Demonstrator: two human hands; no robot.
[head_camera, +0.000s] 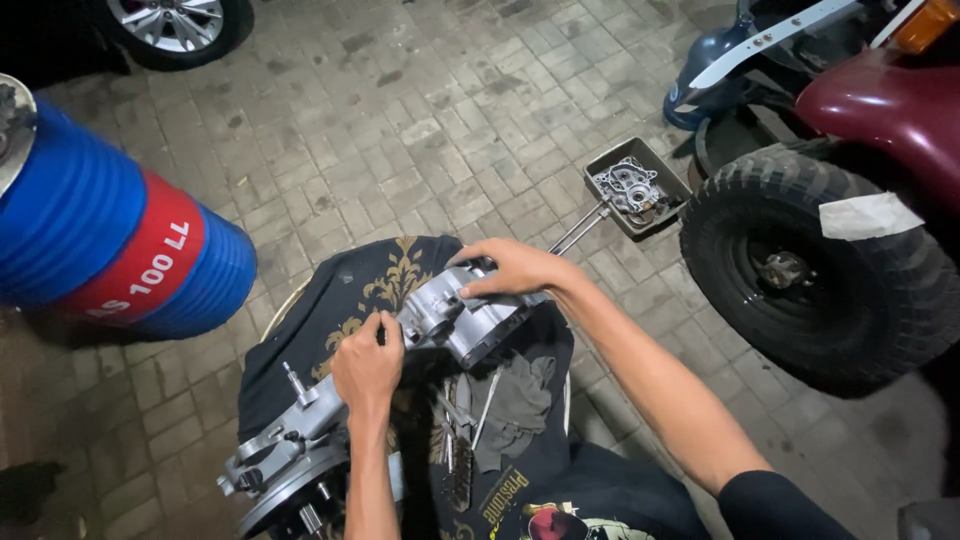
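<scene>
A long grey metal engine casing (455, 315) lies across a dark cloth with gold patterns (355, 280), running from lower left to the middle. My left hand (367, 365) grips the casing at its midsection, fingers curled on its edge. My right hand (512, 268) rests flat on top of the casing's far end, pressing it. The round end of the casing (275, 465) with studs sticks out at the lower left. A few thin metal tools (470, 415) and a grey rag (520, 400) lie on the cloth beneath my forearms.
A blue and red ribbed drum (110, 250) stands at the left. A knobby tyre (820, 270) of a dark red vehicle fills the right. A black tray (660, 165) holding a metal engine part sits on the paving near it. A car wheel (170, 25) shows at top left.
</scene>
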